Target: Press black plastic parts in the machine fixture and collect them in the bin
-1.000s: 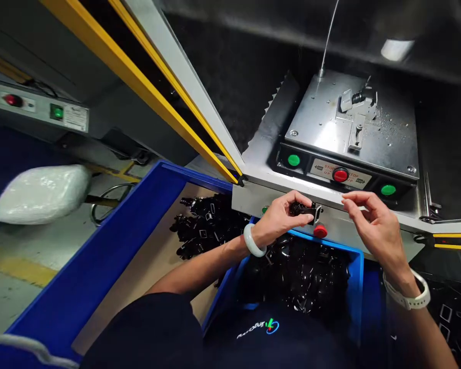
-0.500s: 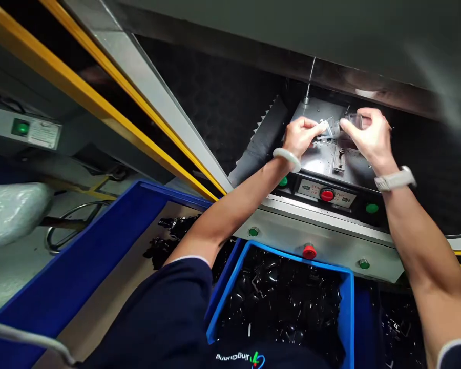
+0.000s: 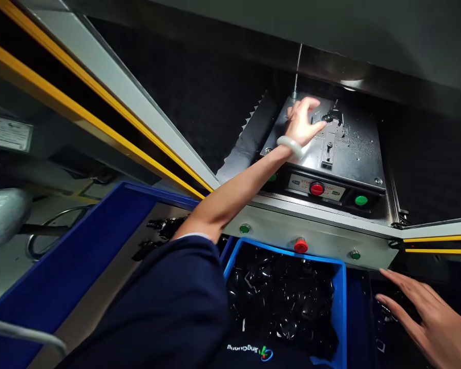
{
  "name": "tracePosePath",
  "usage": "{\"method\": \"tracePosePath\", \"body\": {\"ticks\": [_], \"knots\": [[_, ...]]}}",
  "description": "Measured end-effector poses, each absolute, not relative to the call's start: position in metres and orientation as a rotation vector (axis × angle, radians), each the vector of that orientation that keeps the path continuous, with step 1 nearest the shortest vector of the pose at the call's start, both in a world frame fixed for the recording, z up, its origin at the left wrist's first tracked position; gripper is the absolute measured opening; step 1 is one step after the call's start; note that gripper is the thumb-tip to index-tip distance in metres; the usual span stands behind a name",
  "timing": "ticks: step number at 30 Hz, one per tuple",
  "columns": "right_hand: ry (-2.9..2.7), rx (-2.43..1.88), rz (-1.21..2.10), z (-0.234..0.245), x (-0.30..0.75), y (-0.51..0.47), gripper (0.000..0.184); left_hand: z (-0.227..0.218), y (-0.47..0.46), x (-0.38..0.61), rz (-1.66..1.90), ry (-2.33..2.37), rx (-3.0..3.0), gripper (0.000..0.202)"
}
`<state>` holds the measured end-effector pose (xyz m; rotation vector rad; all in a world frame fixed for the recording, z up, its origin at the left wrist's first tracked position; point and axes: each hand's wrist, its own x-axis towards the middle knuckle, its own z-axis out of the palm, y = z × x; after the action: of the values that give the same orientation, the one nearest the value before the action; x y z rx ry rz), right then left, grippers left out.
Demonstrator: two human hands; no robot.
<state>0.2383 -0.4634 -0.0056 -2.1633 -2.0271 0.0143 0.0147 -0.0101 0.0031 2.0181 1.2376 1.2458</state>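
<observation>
Downward and forward, looks from the head camera onto a metal plate (image 3: 363,154) between two and three o'clock. Reaches to two o'clock with the left hand (image 3: 301,120), gripping nothing visible, fingers curled and thumb spread well away from them. Points that thumb at a small black part (image 3: 335,117), on a fixture (image 3: 338,131) on the plate; cannot tell contact from a narrow gap. Extends the right hand (image 3: 434,318) at four o'clock, seemingly empty, fingers straight and thumb parted, near dark pieces (image 3: 380,346). Shows a blue bin (image 3: 341,307) at five o'clock, heaped with glossy black pieces (image 3: 284,297). Includes a darker blue trolley (image 3: 80,256) at eight o'clock, with black parts (image 3: 163,230) inside. Has a red button (image 3: 317,188) and a green button (image 3: 361,200) at three o'clock, below the plate's near edge. Wears a pale bracelet (image 3: 290,146) on the left wrist.
</observation>
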Motion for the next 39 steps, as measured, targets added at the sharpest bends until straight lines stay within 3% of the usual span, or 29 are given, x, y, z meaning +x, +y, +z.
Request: {"method": "tracePosePath", "body": {"ticks": [4, 9, 16, 23, 28, 31, 35, 39], "knots": [[-2.020, -2.234, 0.167, -0.039, 0.229, -0.422, 0.059, -0.027, -0.140, -0.085, 1.345, 0.977, 2.143, 0.010], [-1.858, -2.251, 0.362, -0.080, 0.242, -0.399, 0.051, -0.091, -0.231, -0.183, 0.957, 1.101, 2.239, 0.017], [-1.698, -2.298, 0.301, -0.091, 0.240, -0.396, 0.045, -0.130, -0.214, -0.215, 0.501, 1.242, 2.362, 0.045], [-1.840, -2.204, 0.086, -0.097, 0.214, -0.417, 0.048, -0.142, -0.250, -0.204, 0.766, 1.532, 2.136, 0.043], [-2.215, -1.646, 0.666, -0.130, 0.177, -0.438, 0.043, -0.170, -0.284, -0.222, 1.005, 1.597, 2.033, 0.034], [-2.166, -1.578, 0.800, -0.146, 0.165, -0.443, 0.042, -0.176, -0.286, -0.258, 0.965, 1.861, 1.963, 0.030], [-2.107, -1.614, 0.876, -0.144, 0.167, -0.441, 0.037, -0.182, -0.272, -0.308, 0.656, 2.295, 1.689, 0.039], [-2.039, -1.601, 0.907, -0.133, 0.164, -0.436, 0.037, -0.194, -0.265, -0.319, 0.325, 2.396, 1.293, 0.060]]}}
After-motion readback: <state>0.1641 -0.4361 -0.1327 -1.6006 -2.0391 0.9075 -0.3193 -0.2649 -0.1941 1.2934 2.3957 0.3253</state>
